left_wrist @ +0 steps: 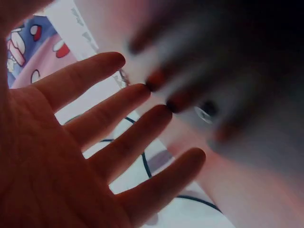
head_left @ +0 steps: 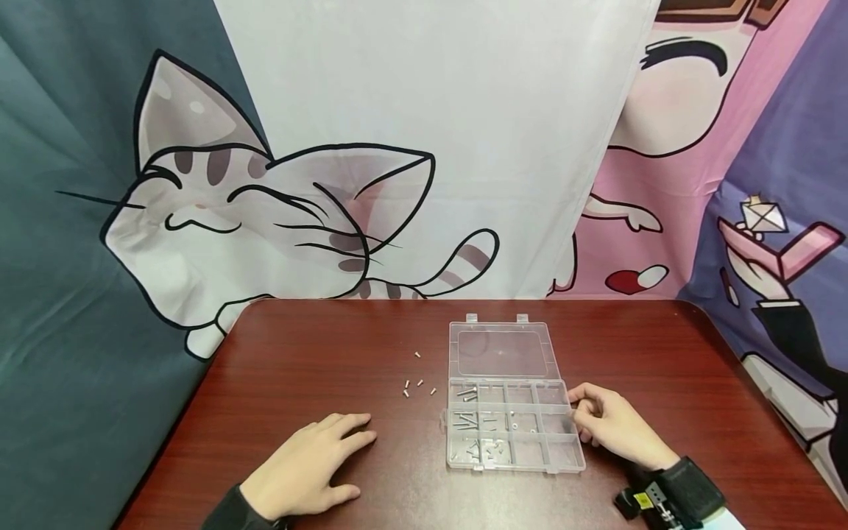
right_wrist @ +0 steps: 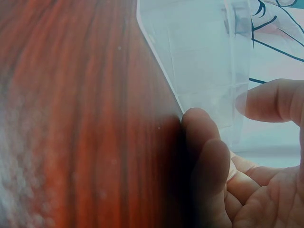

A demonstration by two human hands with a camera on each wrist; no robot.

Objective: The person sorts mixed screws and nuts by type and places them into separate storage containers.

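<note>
A clear plastic compartment box (head_left: 523, 427) lies on the table with its lid (head_left: 505, 352) folded back, away from me. Small screws (head_left: 467, 421) sit in several of its left and middle compartments. My right hand (head_left: 619, 425) is at the box's right side, its fingers curled. In the right wrist view, the thumb (right_wrist: 268, 103) is at the upper edge of the box wall (right_wrist: 204, 61) and a fingertip meets its lower edge. My left hand (head_left: 308, 465) rests on the table left of the box, fingers spread, holding nothing; its straight fingers (left_wrist: 118, 111) show in the left wrist view.
Several loose screws (head_left: 420, 383) lie on the table between my left hand and the box's upper left. The dark red wooden table (head_left: 318, 346) ends at a printed cloth backdrop (head_left: 424, 88). Two lid latches (head_left: 523, 318) stick out at the far edge.
</note>
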